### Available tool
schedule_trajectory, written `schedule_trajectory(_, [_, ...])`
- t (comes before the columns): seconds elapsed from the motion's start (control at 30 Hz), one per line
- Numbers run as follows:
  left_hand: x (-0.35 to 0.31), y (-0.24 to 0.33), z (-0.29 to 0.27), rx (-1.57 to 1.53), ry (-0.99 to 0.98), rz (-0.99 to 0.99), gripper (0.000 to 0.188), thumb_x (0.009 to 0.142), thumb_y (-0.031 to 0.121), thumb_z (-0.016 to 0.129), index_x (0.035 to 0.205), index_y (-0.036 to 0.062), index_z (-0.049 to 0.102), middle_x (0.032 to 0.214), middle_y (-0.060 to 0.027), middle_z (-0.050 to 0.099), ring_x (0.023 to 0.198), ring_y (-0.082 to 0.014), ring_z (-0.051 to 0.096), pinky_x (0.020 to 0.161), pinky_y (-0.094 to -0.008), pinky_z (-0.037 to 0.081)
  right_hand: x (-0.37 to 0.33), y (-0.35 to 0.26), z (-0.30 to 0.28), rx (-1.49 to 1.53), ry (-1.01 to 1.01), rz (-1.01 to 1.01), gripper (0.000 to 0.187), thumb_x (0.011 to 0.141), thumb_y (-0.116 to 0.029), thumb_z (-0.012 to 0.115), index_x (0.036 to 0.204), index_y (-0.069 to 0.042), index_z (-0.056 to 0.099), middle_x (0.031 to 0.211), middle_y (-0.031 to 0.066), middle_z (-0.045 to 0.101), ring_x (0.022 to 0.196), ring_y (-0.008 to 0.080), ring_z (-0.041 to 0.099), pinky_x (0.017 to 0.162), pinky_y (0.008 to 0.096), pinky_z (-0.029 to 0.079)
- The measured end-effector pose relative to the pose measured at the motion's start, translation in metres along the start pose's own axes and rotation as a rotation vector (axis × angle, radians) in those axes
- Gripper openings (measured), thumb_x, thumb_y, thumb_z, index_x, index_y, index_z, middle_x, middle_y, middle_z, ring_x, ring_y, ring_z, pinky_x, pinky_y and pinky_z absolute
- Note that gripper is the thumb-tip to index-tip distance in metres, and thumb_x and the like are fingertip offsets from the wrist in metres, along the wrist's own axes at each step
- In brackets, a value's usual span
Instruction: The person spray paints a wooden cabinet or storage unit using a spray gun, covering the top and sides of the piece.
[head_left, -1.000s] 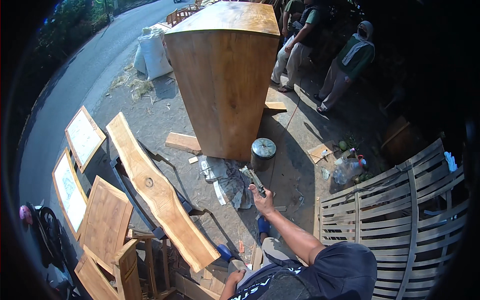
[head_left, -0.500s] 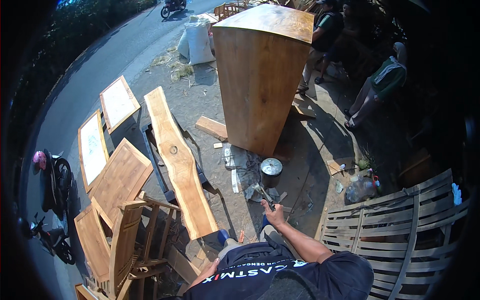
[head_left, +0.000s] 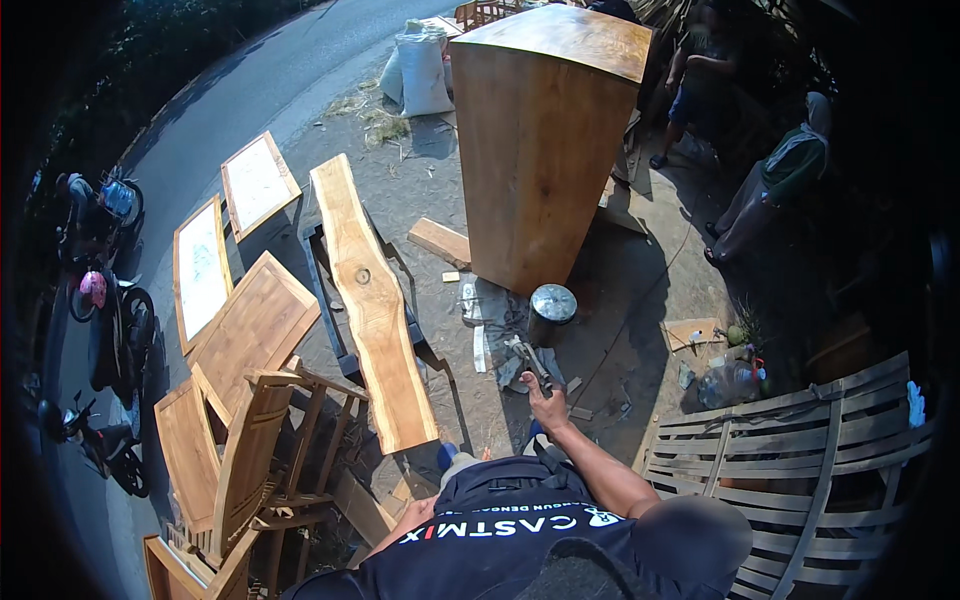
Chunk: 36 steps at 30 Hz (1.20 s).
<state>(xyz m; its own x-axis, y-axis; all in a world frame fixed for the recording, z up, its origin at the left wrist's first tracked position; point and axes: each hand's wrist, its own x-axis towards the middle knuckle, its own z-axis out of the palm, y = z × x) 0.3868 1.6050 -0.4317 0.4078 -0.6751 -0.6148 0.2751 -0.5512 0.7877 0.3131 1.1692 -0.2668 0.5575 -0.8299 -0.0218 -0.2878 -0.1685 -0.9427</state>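
Note:
My right hand (head_left: 547, 402) is closed around the handle of a metal spray gun (head_left: 524, 357), held out in front of my body. Just beyond it stands a round metal can (head_left: 552, 305) with a pale, shiny top. Behind the can rises a tall brown wooden cabinet (head_left: 550, 170) with a slightly curved, glossy top. Low by my left side is my left hand (head_left: 417, 514), its fingers partly hidden against my dark shirt. To the left of the spray gun, a long wavy-edged wood slab (head_left: 370, 300) rests on a dark stand (head_left: 335, 325).
Framed panels (head_left: 255, 330) and wooden chairs (head_left: 255, 450) crowd the left, with parked motorbikes (head_left: 120, 340) beyond. A slatted bamboo bench (head_left: 790, 470) stands right. Two people (head_left: 780, 175) are in the right-hand shade. White sacks (head_left: 425, 75) sit near the road; scraps and cloth (head_left: 490, 310) litter the ground.
The view has shifted, so the cabinet and slab appear farther right and higher. The motorbike on the far road has left view; another with a rider appears at left. My right hand still grips the spray gun.

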Motion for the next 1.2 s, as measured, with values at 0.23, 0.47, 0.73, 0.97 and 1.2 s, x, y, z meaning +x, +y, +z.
schedule_trajectory(0.23, [0.014, 0.16, -0.014, 0.418, -0.253, -0.152, 0.081, 0.103, 0.07, 0.038, 0.115, -0.0041, 0.068, 0.121, -0.0285, 0.07, 0.117, -0.0401, 0.066, 0.098, -0.0468, 0.049, -0.01, -0.035, 0.001, -0.108, 0.016, 0.083, 0.062, 0.096, -0.059, 0.069, 0.106, 0.002, 0.072, 0.086, 0.014, 0.074, 0.077, 0.0226, 0.066, 0.073, 0.0391, 0.051])
schedule_trajectory(0.47, [0.0, 0.153, -0.004, 0.468, -0.059, 0.005, 0.066, 0.107, 0.057, 0.044, 0.107, -0.0045, 0.068, 0.099, -0.0266, 0.072, 0.098, -0.0343, 0.071, 0.087, -0.0456, 0.052, -0.013, -0.025, 0.005, -0.218, -0.015, 0.037, 0.068, 0.096, -0.065, 0.065, 0.105, 0.002, 0.072, 0.078, 0.0151, 0.068, 0.071, 0.0227, 0.065, 0.066, 0.0392, 0.05])
schedule_trajectory(0.73, [-0.012, 0.135, -0.003, 0.324, 0.082, 0.055, 0.057, 0.11, 0.043, 0.05, 0.081, -0.0051, 0.062, 0.066, -0.0171, 0.052, 0.066, -0.0173, 0.047, 0.065, -0.0446, 0.045, -0.026, -0.016, 0.014, 0.025, -0.025, 0.268, 0.065, 0.095, -0.069, 0.063, 0.103, -0.006, 0.075, 0.073, 0.0014, 0.063, 0.065, 0.0092, 0.056, 0.06, 0.0299, 0.044])
schedule_trajectory(0.97, [-0.012, 0.18, -0.018, 0.49, -0.008, 0.318, 0.039, 0.104, 0.041, 0.059, 0.102, 0.0024, 0.066, 0.092, -0.0229, 0.072, 0.088, -0.0442, 0.07, 0.074, -0.0487, 0.054, -0.025, -0.055, -0.003, -0.157, -0.198, 0.366, 0.079, 0.093, -0.085, 0.042, 0.115, -0.017, 0.075, 0.08, -0.0004, 0.062, 0.071, 0.0142, 0.058, 0.058, 0.0345, 0.049])
schedule_trajectory(1.2, [0.034, 0.297, 0.007, 0.347, -0.117, 0.608, 0.037, 0.102, 0.037, 0.065, 0.118, 0.0036, 0.064, 0.098, -0.0168, 0.074, 0.092, -0.0335, 0.072, 0.08, -0.0438, 0.055, -0.033, -0.092, -0.011, 0.014, -0.13, 0.365, 0.058, 0.102, -0.066, 0.054, 0.107, -0.01, 0.072, 0.074, -0.0044, 0.058, 0.064, 0.0055, 0.049, 0.057, 0.0238, 0.035])
